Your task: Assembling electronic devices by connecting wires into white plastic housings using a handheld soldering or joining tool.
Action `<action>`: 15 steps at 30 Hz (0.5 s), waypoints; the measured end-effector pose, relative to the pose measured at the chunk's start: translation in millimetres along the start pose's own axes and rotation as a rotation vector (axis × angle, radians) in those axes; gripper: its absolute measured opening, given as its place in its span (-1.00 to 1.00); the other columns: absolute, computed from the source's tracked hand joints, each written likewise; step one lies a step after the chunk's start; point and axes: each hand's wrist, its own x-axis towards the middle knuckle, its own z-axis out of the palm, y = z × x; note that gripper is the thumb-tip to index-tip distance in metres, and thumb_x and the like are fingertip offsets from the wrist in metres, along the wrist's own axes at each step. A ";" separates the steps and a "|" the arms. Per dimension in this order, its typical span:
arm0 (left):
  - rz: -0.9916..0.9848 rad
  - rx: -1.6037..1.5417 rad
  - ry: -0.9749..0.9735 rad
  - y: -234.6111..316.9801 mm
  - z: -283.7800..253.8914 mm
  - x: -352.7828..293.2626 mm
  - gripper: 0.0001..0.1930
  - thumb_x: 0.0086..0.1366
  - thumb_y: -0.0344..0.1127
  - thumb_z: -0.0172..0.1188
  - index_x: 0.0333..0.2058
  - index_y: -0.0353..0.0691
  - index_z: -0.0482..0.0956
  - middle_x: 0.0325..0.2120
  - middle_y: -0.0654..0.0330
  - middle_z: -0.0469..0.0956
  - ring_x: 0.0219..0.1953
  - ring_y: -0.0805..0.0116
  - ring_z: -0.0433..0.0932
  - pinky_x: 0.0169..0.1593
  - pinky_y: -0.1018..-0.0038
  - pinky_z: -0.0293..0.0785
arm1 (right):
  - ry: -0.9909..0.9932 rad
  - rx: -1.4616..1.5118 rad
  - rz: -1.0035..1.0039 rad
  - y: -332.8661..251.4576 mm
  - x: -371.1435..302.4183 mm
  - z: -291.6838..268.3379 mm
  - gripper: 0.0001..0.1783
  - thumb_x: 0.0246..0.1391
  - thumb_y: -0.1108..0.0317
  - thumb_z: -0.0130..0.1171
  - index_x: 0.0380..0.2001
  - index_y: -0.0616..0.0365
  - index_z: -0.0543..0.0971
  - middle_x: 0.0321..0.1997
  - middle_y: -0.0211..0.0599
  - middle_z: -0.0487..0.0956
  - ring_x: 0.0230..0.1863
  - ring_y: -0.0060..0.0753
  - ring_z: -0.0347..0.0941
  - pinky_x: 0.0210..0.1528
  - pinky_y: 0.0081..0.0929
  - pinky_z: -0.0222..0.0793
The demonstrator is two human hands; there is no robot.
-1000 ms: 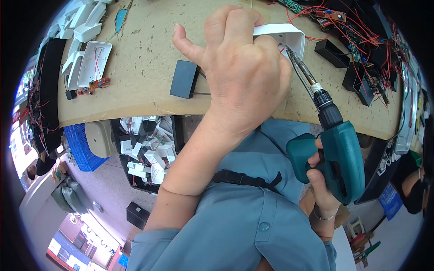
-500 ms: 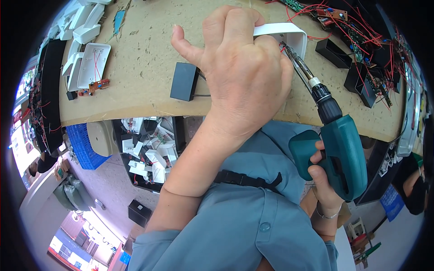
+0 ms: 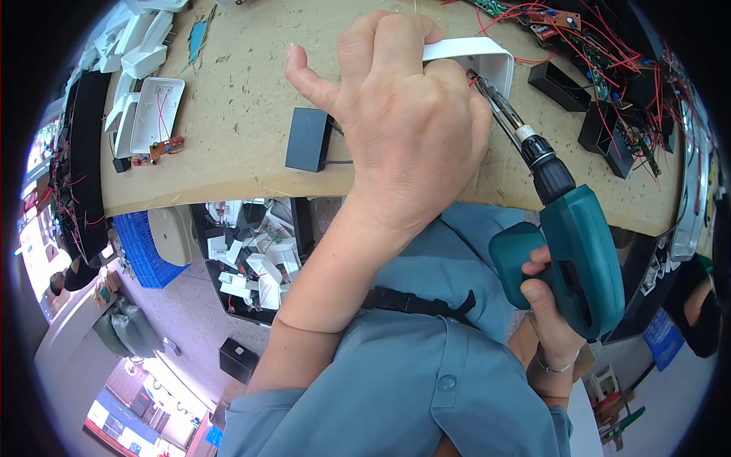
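My left hand [image 3: 415, 126] is closed on a white plastic housing [image 3: 496, 64] at the far side of the table, its fingers curled over the rim and the thumb stretched out to the left. My right hand [image 3: 550, 308] grips a green pistol-shaped soldering gun [image 3: 590, 255] by its handle. The gun's metal tip reaches into the housing beside a bit of red wire; the exact contact point is partly hidden by my left fingers. Next to my left wrist lies a black box [image 3: 308, 139] with a dark cable.
Circuit boards with red wires [image 3: 601, 57] and open black cases [image 3: 560, 86] crowd the right. White housings [image 3: 158, 114] and a small orange board [image 3: 167, 146] lie at the left. Below the table edge stands a black bin [image 3: 255, 259] of white parts, beside a blue crate [image 3: 143, 247].
The soldering gun's body has shifted slightly right, while its tip stays inside the housing. The housing and my left hand have moved only a little to the left.
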 end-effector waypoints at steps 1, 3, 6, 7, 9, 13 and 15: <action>-0.004 -0.001 -0.005 0.9 -0.4 0.4 -0.90 -0.13 -0.43 0.13 -0.69 -0.31 0.43 -0.38 0.12 0.35 -0.24 0.20 0.34 -0.06 -0.20 -0.07 | 0.019 0.038 0.031 -1.6 0.3 1.2 -0.54 -0.26 0.32 0.34 -0.25 0.31 0.46 -0.37 -0.29 0.50 -0.48 -0.55 0.46 -0.43 -0.65 0.38; -0.015 0.003 -0.016 1.3 -1.6 0.4 -0.90 -0.14 -0.43 0.13 -0.70 -0.31 0.43 -0.38 0.12 0.35 -0.24 0.20 0.34 -0.06 -0.20 -0.07 | 0.005 0.017 0.025 0.5 -1.8 -0.5 -0.55 -0.26 0.32 0.34 -0.26 0.30 0.47 -0.37 -0.29 0.50 -0.47 -0.55 0.46 -0.42 -0.65 0.39; -0.029 0.005 -0.033 2.1 -3.2 0.9 -0.90 -0.14 -0.43 0.13 -0.70 -0.31 0.43 -0.38 0.12 0.35 -0.24 0.19 0.33 -0.06 -0.21 -0.08 | 0.021 0.031 0.055 -3.9 -2.0 2.5 -0.57 -0.26 0.32 0.34 -0.28 0.28 0.48 -0.38 -0.32 0.50 -0.46 -0.54 0.46 -0.41 -0.64 0.38; -0.034 0.004 -0.038 2.5 -3.9 1.0 -0.90 -0.14 -0.43 0.13 -0.70 -0.31 0.43 -0.38 0.12 0.35 -0.24 0.19 0.33 -0.06 -0.21 -0.09 | 0.049 0.067 0.091 -5.7 -1.9 3.8 -0.59 -0.26 0.32 0.34 -0.29 0.27 0.49 -0.40 -0.33 0.50 -0.46 -0.53 0.45 -0.41 -0.63 0.37; -0.046 0.008 -0.048 2.8 -4.9 1.7 -0.90 -0.15 -0.43 0.13 -0.71 -0.31 0.43 -0.38 0.12 0.35 -0.24 0.19 0.33 -0.06 -0.22 -0.09 | -0.035 -0.002 0.045 -2.1 -2.0 -3.7 -0.51 -0.22 0.35 0.30 -0.17 0.30 0.41 -0.29 -0.24 0.49 -0.40 -0.52 0.43 -0.34 -0.60 0.36; -0.066 0.010 -0.071 4.8 -7.5 3.1 -0.89 -0.15 -0.42 0.13 -0.71 -0.31 0.42 -0.38 0.11 0.35 -0.23 0.18 0.33 -0.06 -0.23 -0.11 | -0.127 -0.090 0.017 -0.6 -2.8 -8.6 -0.36 -0.16 0.36 0.25 0.01 0.35 0.27 -0.10 -0.05 0.45 -0.33 -0.51 0.41 -0.26 -0.57 0.34; -0.076 0.011 -0.083 5.6 -7.4 3.2 -0.89 -0.16 -0.42 0.13 -0.72 -0.31 0.42 -0.37 0.11 0.35 -0.23 0.18 0.32 -0.06 -0.23 -0.12 | -0.041 -0.046 0.040 -6.2 -0.2 -0.4 -0.51 -0.22 0.33 0.30 -0.18 0.28 0.40 -0.28 -0.21 0.48 -0.39 -0.50 0.42 -0.33 -0.58 0.33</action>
